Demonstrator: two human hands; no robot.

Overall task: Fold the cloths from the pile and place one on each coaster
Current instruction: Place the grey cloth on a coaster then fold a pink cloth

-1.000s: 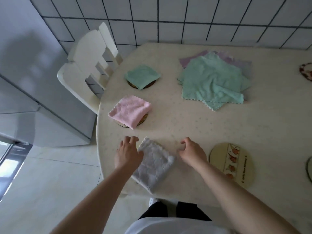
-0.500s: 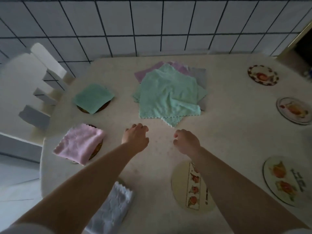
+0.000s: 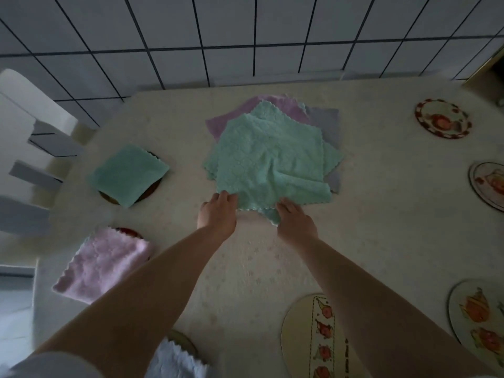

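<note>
A: Hands?
B: Left hand and right hand both sat at the near edge of the top green cloth; fingertips touched it, couldn't tell if either pinched.
A: Pile?
B: Mid-table, purple and grey cloths underneath.
A: Coasters?
B: Folded green cloth, pink cloth, white cloth each covered one. Bare coaster lay near right.
</note>
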